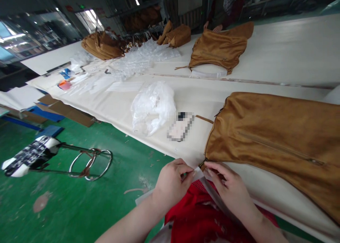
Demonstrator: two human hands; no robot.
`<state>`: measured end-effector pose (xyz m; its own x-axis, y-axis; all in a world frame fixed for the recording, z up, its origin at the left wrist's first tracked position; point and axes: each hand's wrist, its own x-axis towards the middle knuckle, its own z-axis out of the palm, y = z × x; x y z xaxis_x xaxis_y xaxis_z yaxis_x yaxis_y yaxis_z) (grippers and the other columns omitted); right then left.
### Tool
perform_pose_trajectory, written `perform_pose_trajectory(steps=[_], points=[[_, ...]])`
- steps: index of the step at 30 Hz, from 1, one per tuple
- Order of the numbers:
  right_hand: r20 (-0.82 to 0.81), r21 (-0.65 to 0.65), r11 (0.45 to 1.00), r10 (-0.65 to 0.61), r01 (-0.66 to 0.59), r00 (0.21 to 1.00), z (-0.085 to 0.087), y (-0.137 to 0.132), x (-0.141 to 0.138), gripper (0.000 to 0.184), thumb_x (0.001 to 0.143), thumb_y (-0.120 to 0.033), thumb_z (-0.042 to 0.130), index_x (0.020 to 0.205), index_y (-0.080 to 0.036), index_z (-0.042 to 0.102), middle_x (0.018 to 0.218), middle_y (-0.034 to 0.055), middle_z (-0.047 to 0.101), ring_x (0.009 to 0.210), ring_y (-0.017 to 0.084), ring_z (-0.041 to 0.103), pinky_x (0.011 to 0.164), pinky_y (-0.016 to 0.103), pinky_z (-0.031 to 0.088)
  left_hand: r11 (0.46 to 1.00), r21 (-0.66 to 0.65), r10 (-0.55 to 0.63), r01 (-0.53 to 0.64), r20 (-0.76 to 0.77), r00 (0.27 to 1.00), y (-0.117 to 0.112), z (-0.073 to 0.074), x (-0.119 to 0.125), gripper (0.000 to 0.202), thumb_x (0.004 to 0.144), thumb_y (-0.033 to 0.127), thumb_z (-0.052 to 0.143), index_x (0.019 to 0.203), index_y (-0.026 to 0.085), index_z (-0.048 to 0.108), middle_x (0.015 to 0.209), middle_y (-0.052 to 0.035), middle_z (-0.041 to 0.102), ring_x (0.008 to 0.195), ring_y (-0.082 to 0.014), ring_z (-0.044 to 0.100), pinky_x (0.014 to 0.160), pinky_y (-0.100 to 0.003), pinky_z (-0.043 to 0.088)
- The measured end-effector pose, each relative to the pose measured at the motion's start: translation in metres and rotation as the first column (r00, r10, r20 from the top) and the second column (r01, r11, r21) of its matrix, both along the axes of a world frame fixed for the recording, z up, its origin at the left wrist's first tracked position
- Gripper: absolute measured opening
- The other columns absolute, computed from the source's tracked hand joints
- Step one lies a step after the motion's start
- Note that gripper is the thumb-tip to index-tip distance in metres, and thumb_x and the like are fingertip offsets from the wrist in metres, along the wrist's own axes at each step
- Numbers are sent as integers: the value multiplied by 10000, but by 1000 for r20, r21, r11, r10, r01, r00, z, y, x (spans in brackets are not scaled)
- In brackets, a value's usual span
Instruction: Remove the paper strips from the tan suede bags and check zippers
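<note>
A brown suede-like garment (pixel 278 140) with a zipper lies flat on the white table (pixel 119 105) in front of me. My left hand (pixel 172 181) and my right hand (pixel 228 186) meet at its lower corner by the table's near edge. Both pinch the edge of a clear plastic bag (pixel 209 190) right at the garment's corner, fingers closed on the film. Red cloth (pixel 196 214) shows below my hands.
A crumpled clear bag (pixel 152 106) and a blurred phone-like object (pixel 180 126) lie left of the garment. Farther back are a second brown garment (pixel 219 50) with another person's hands, stacked brown garments (pixel 102 45) and loose plastic bags (pixel 143 57). A toppled stool (pixel 53 156) lies on the green floor.
</note>
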<state>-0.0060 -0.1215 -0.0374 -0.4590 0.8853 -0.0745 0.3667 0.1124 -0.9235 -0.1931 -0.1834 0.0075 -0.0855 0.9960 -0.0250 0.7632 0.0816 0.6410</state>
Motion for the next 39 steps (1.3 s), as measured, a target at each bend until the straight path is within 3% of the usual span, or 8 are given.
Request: perform_pose_trajectory(steps=[6,10,15,20,26,32,39], points=[[-14,-38,997,60,-61,998,0,1,3,264,907,-338,489,1094,-293,670,1146,35,688,1052,193,636,767,269,568,998,-62,-26,33,101,995,6,-4,6,181,847,173,577,764,195,737,746,-14,666,703,-133,588,668,-209,425],[-20,-94,995,25,-27,999,-5,3,5,317,902,-339,472,1180,-269,609,1116,47,695,1022,196,647,833,321,549,985,-157,-42,65,148,988,10,-7,6,260,880,248,539,713,152,712,617,20,597,581,-99,492,551,-194,349],[-55,-123,991,43,-50,998,-11,9,6,294,879,-277,475,1128,-254,629,1157,49,684,1056,201,632,919,357,506,984,-160,-80,85,34,996,20,-2,20,324,895,278,497,653,150,671,544,39,522,516,-79,391,504,-211,264],[-94,-101,993,52,-62,994,-13,12,6,283,857,-240,474,1080,-243,649,1100,47,703,1008,206,649,908,355,503,991,-129,-55,27,-221,974,28,-2,32,311,881,270,492,642,170,664,596,-10,624,535,-106,479,540,-250,271],[-115,-162,978,113,-131,987,-14,11,0,302,847,-236,460,1109,-249,611,1051,41,713,977,196,665,816,319,529,989,-128,28,-78,-355,935,32,-3,29,352,886,329,495,599,186,640,572,-23,634,509,-118,488,520,-261,241],[-62,-140,990,-6,-3,998,-14,11,5,210,871,-334,462,994,-233,599,934,51,731,875,217,687,769,337,524,993,-90,37,-70,-327,944,28,-4,40,306,899,324,498,671,204,663,670,-25,677,595,-131,570,551,-245,298],[-95,-196,980,3,-21,996,-16,12,10,245,880,-347,470,1023,-215,619,924,66,741,853,229,700,780,344,530,993,23,122,-120,-274,954,25,-14,46,224,887,261,535,725,210,680,734,-36,698,675,-155,621,609,-236,376]])
